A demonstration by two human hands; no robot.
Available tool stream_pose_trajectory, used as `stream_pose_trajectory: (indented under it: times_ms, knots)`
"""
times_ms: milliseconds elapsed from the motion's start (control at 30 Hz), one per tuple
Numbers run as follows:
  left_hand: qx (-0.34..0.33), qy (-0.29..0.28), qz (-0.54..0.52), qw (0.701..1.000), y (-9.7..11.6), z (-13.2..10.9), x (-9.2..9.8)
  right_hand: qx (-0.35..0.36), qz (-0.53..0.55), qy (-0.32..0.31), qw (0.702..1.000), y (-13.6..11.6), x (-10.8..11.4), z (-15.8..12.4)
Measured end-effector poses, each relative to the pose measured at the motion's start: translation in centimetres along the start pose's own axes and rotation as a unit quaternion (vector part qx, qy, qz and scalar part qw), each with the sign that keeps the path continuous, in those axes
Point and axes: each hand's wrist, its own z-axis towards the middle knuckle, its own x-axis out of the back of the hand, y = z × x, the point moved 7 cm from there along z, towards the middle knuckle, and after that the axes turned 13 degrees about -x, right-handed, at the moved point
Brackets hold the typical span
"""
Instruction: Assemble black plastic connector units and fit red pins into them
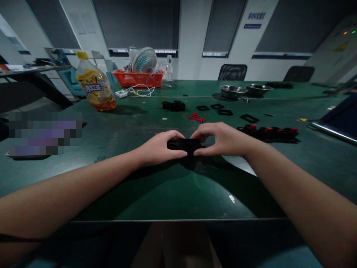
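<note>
My left hand point(160, 149) and my right hand point(219, 139) meet over the near middle of the green table point(167, 201). Between them they grip a small black plastic part point(190, 144), thumbs on its near side and fingers on the far side. Its details are too dark to make out. Just beyond my hands lie small red pieces point(196, 118). Several flat black frames point(224, 112) are scattered past these. A cluster of black parts point(174, 106) sits farther back, left of the red pieces. Black parts with red pieces on them point(269, 133) form a row beyond my right forearm.
A drink bottle point(96, 87) stands at the back left, near an orange basket point(139, 79) holding a fan point(144, 60). White cable point(141, 90) trails beside it. Two metal bowls point(232, 91) are at the back right. A blurred-out flat object point(44, 136) lies left.
</note>
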Motion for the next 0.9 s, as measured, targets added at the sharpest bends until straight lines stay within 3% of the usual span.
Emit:
stream_pose_trajectory:
  times_ms: [900]
  knots:
    - [-0.004,0.002,0.002,1.000,0.47,-0.04,0.06,0.001,-0.004,-0.004,1.000,-0.10,-0.11,0.07]
